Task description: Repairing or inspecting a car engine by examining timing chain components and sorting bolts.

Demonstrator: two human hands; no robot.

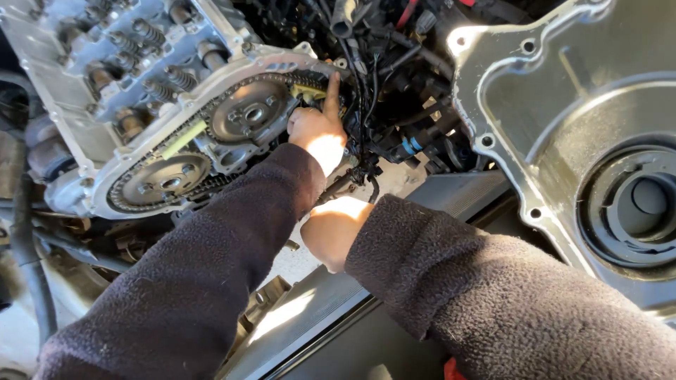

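Steel timing chain (211,105), stiff and likely oily, loops both sprockets at ten o'clock; left hand (317,130) presses one extended finger on it, right hand (331,229) curled, contents hidden.

The right hand (332,231) hides its fingers below the harness (355,176); the cover (563,91) is cut by the right edge.

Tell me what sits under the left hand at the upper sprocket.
The left hand rests beside the upper cam sprocket, index finger on the timing chain near a yellow guide. Its palm hides whatever is below.
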